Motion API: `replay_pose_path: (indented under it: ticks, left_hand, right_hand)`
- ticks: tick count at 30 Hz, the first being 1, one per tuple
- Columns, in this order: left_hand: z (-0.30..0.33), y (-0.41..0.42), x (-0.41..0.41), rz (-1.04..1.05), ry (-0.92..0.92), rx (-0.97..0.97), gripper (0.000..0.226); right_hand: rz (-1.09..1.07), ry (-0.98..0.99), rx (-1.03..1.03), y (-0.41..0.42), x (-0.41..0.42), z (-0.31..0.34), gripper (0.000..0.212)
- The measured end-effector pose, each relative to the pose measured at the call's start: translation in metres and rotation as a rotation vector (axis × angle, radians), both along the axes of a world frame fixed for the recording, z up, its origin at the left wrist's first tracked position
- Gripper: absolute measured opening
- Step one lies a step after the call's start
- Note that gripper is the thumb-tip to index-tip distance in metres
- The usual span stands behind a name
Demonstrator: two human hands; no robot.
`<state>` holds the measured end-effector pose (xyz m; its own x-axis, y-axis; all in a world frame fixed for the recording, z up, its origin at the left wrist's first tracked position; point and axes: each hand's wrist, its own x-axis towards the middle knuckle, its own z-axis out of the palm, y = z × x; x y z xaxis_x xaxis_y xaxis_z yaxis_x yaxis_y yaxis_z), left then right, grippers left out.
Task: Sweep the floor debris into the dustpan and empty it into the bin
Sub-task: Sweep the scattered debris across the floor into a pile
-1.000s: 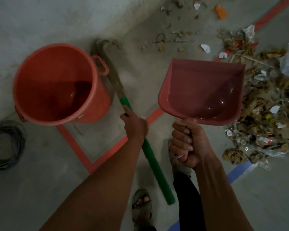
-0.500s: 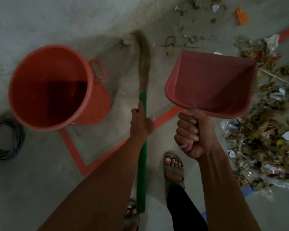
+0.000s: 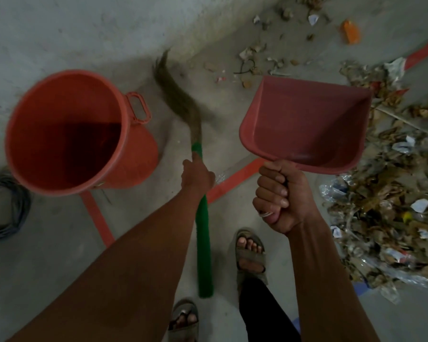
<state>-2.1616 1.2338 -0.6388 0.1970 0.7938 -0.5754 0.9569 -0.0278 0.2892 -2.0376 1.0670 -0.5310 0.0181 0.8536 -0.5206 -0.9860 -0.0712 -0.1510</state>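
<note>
My left hand (image 3: 198, 177) grips the green handle of a broom (image 3: 203, 233), whose brown bristles (image 3: 178, 97) bend leftward near the floor, between bin and dustpan. My right hand (image 3: 279, 196) grips the handle of a reddish-pink dustpan (image 3: 307, 122), held up in the air with nothing in its scoop. An orange bin (image 3: 131, 154) with a side handle stands on the floor at the left, its inside dark. A big heap of debris (image 3: 391, 183), dry leaves, paper and plastic, lies on the right. Smaller scraps (image 3: 257, 62) are scattered beyond the dustpan.
A grey wall (image 3: 84, 25) runs along the top left. Orange tape lines (image 3: 235, 178) cross the concrete floor, with blue tape (image 3: 361, 287) at lower right. A coil of grey cable (image 3: 3, 208) lies left of the bin. My two sandalled feet (image 3: 250, 253) stand below the hands.
The broom bristles have swung from upright back toward the left, near the bin. The dustpan stays held up in my right hand. The view has shifted slightly.
</note>
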Motion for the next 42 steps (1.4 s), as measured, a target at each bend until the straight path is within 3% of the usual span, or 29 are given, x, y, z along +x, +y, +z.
replay_pose_path:
  ticks: [5,10,13,17,21,25,28,33,37,42]
  left_hand:
    - [0.006,-0.006,-0.026,-0.282,-0.157,-0.005,0.082]
    - [0.010,-0.017,-0.047,-0.199,-0.248,0.150,0.082]
    - [0.011,-0.004,-0.038,-0.121,-0.175,0.196,0.082]
    - [-0.001,0.037,-0.011,-0.099,0.003,0.107,0.077]
    - [-0.006,0.053,0.002,-0.345,-0.020,-0.015,0.076]
    - [-0.001,0.048,0.007,-0.685,-0.092,-0.004,0.077]
    - [0.005,0.041,-0.001,-0.802,-0.181,0.004,0.076]
    - [0.011,0.043,-0.022,-0.708,-0.326,0.182,0.079]
    - [0.013,0.060,-0.009,-0.521,-0.185,0.322,0.079]
    - [0.005,0.073,0.040,-0.352,-0.019,0.164,0.070]
  right_hand:
    - [-0.029,-0.005,-0.035,-0.006,-0.001,0.007,0.040]
    - [-0.031,-0.009,-0.036,-0.007,-0.009,0.009,0.039]
    - [-0.042,0.000,-0.027,-0.010,-0.010,0.008,0.039]
    - [-0.070,-0.006,-0.025,-0.011,-0.004,0.005,0.039]
    - [-0.110,-0.014,-0.003,-0.010,0.005,0.004,0.039]
    - [-0.139,-0.014,-0.004,-0.013,0.010,0.004,0.040]
    - [-0.177,-0.018,-0.015,-0.018,0.014,0.003,0.039]
    - [-0.220,-0.019,-0.026,-0.025,0.019,-0.001,0.041]
    - [-0.234,-0.025,-0.036,-0.024,0.024,-0.002,0.041]
    - [-0.249,-0.036,-0.040,-0.026,0.038,-0.006,0.041]
